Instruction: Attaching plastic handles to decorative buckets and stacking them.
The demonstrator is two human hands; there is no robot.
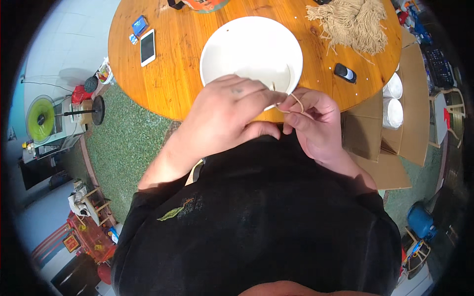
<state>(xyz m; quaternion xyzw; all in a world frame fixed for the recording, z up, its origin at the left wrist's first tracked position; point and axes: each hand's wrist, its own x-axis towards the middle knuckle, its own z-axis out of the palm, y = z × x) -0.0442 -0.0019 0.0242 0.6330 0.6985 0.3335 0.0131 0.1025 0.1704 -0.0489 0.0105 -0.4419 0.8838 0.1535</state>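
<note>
A thin tan string (299, 102) bends in a small loop between my hands, just over the near rim of a white bowl (216, 54). My right hand (318, 121) is closed, pinching the string between thumb and fingers. From the left, my left hand (227, 108) reaches across with its fingers bent together at the string's other part; its fingertips are partly hidden. A short piece of the string sticks up beyond those fingers, against the bowl's inside. At the table's far right lies a loose bundle of similar tan strings (353, 24).
The round wooden table (173, 84) also carries a white phone (147, 48), a small blue packet (139, 24), a black-and-white oval object (345, 73) and an orange container (205, 4). Right of it stands an opened cardboard box (363, 130) with white rolls (393, 113). A green fan (41, 119) is at left.
</note>
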